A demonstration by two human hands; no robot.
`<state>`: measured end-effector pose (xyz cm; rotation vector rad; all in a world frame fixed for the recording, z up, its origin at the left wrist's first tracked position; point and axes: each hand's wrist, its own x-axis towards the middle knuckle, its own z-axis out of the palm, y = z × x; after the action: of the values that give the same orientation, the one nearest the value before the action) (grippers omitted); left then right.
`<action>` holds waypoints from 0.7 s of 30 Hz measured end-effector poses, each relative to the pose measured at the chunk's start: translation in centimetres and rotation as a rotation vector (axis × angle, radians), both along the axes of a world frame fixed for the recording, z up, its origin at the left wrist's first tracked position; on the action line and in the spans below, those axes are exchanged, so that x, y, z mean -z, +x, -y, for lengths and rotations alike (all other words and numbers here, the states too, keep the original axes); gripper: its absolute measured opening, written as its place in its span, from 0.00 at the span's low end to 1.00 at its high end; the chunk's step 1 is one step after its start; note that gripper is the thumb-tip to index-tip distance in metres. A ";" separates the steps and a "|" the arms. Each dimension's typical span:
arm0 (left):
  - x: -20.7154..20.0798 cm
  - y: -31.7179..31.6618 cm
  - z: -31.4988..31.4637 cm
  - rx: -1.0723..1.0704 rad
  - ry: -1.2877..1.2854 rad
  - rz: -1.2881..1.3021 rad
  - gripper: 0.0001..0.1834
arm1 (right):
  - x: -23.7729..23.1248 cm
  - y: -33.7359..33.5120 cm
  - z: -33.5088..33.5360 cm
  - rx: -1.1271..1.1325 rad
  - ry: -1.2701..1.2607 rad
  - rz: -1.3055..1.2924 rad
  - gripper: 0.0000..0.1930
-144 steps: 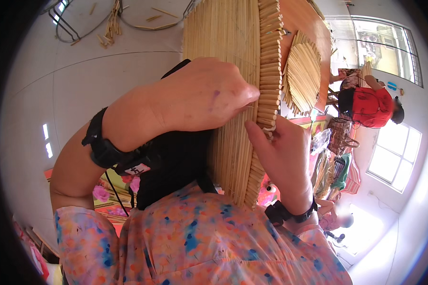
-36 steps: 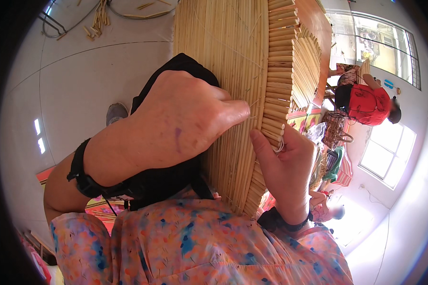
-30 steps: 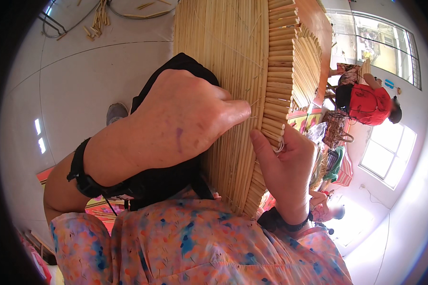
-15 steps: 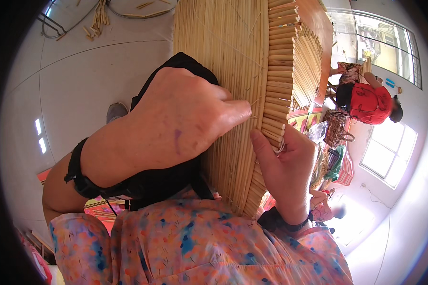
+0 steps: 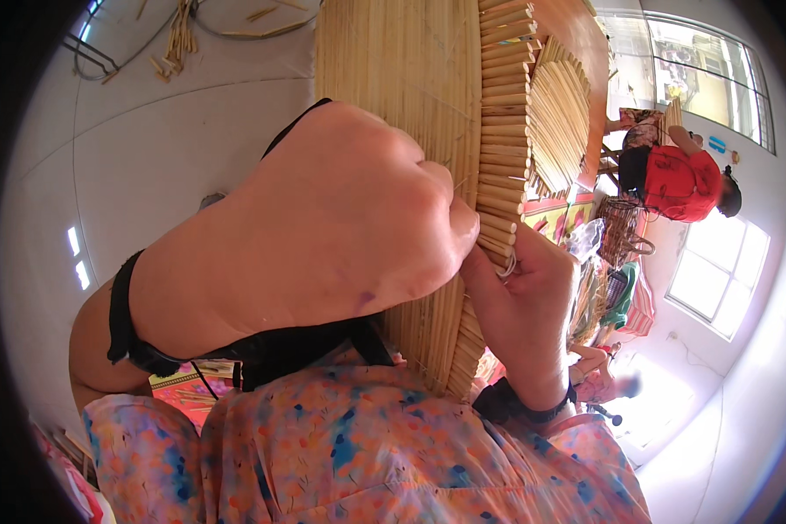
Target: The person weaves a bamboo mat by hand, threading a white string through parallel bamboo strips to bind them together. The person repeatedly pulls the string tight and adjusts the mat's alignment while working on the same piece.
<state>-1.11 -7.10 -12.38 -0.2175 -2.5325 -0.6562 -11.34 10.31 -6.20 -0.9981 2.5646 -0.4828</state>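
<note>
A long mat of pale reed stalks [image 5: 393,61] stretches away from my lap. Along its right edge runs a row of short stalk ends [image 5: 505,131], packed side by side. My right hand [image 5: 533,293] is closed round the near part of this row, thumb on top. A loop of white string [image 5: 507,267] shows between its thumb and fingers. My left hand [image 5: 375,210] is curled closed, thumb and finger pressed together at the mat's edge, touching or nearly touching the right thumb. What it pinches, if anything, is hidden beneath it.
Beyond the row lies a fan-shaped piece of stalks [image 5: 559,113] on an orange-brown board [image 5: 589,65]. Loose stalks [image 5: 179,39] and a wire hoop [image 5: 258,31] lie on the floor, far left. A wicker basket [image 5: 618,236] stands right, near a person in red [image 5: 679,185].
My left hand has moved right and closer to the right hand, its fingertips now at the right thumb. The right hand keeps its grip. The mat has shifted slightly left.
</note>
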 end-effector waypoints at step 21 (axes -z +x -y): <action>-3.5 -0.1 1.2 0.072 0.384 0.363 0.06 | -0.1 0.0 0.2 -0.103 -0.087 -0.033 0.13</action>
<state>-1.20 -8.29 -8.92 -0.0561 -2.6734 -1.2924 -11.32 10.07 -6.08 -1.1710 2.5248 -0.5582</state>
